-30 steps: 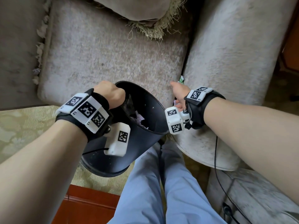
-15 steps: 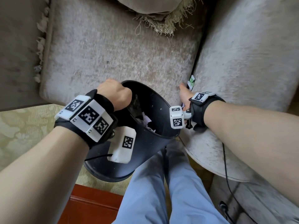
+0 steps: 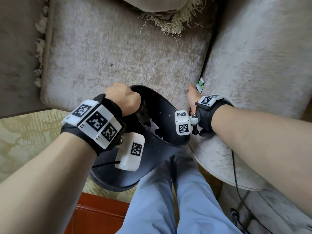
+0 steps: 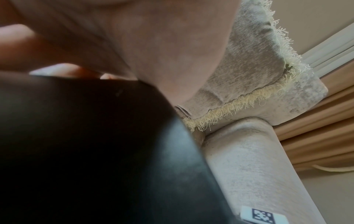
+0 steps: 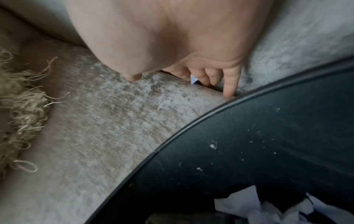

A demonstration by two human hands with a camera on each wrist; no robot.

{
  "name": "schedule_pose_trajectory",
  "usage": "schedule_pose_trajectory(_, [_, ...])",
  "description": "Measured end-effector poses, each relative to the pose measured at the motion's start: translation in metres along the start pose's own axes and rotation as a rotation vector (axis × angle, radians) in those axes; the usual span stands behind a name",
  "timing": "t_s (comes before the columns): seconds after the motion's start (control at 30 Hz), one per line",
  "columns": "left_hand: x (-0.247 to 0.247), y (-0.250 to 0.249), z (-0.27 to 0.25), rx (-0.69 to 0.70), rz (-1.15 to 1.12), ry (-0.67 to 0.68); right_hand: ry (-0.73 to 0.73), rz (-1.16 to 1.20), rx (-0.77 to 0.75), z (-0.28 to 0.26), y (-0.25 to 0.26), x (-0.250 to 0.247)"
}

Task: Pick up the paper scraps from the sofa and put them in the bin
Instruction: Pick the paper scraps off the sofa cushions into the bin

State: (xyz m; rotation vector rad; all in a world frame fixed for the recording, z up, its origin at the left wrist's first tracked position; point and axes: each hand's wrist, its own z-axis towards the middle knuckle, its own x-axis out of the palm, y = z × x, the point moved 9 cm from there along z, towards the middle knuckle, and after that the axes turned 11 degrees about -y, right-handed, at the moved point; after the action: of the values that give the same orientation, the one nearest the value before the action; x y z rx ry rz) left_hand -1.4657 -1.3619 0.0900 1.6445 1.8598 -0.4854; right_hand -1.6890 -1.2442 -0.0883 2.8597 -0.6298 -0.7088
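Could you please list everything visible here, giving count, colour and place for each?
Bin: one, black, tilted at the seat's front edge.
Paper scraps in bin: several, white, at the bottom.
Paper scrap: one, white and green, in the gap between seat and armrest.
Seat cushion: one, beige-grey, centre.
Armrest: one, pale grey, right.
Fringed pillow: one, beige, back of seat.
Carpet: one, yellow-green, lower left.
Cable: one, black, lower right.
Trouser legs: two, light blue.
Left hand: grips the bin's rim.
Right hand: fingers in the gap, pinching the scrap.
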Motion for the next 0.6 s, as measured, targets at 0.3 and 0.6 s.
schedule_pose_trajectory(0.3, [-0.009, -0.005, -0.016, -0.037, -0.056, -0.049, -0.040, -0.439, -0.330, -0.077, 0.052, -0.019])
schedule_pose_trajectory(0.6, [-0.001, -0.002, -0.015, -0.012, -0.113, -0.010, 0.513, -0.645, -0.213, -0.124, 0.025, 0.018])
